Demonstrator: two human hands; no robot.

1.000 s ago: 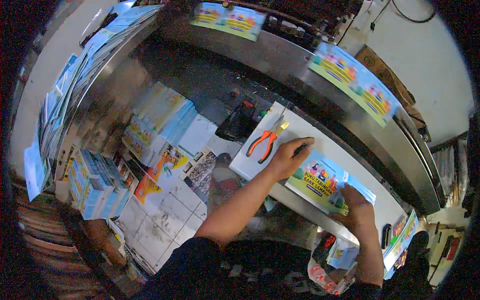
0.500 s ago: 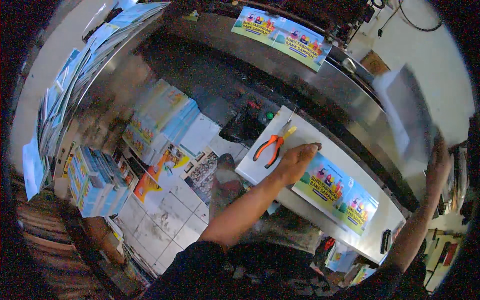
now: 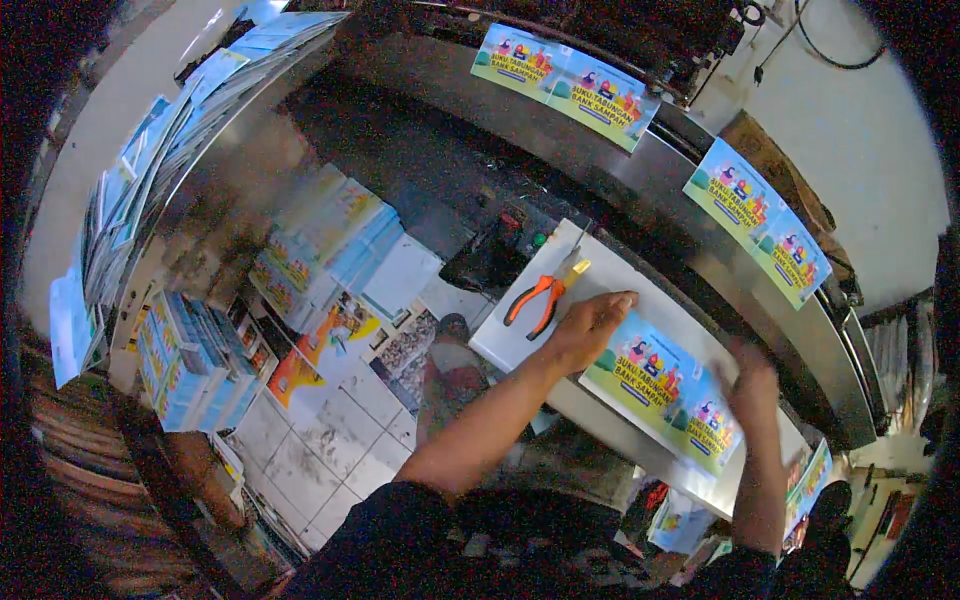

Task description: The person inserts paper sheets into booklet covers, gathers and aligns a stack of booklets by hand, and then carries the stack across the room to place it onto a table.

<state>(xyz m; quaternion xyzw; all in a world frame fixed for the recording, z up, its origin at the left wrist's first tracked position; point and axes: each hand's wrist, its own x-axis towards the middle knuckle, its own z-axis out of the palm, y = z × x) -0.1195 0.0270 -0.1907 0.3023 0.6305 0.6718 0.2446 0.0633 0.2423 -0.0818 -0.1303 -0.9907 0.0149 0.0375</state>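
A colourful printed cover sheet (image 3: 655,385), blue and green with cartoon figures, lies on a white board (image 3: 510,340) in front of me. My left hand (image 3: 590,330) is closed, with its fingers pressed together at the sheet's upper left corner. Over the sheet's right end is my right hand (image 3: 755,385), smeared by motion, so its fingers cannot be made out. Orange-and-black pliers (image 3: 540,303) rest on the board, left of my left hand. A thin pointed tool (image 3: 578,240) sits at the board's far corner.
Matching sheets lie on the metal ledge, one at the far middle (image 3: 565,85) and one at the far right (image 3: 760,220). Stacks of printed booklets (image 3: 190,360) stand at lower left, and more stacks (image 3: 335,235) behind them. A long row of papers (image 3: 150,190) lines the left side.
My right hand has come back leftward from the far right, where it held a blurred sheet. A printed sheet now lies on the ledge there. My left hand has barely moved.
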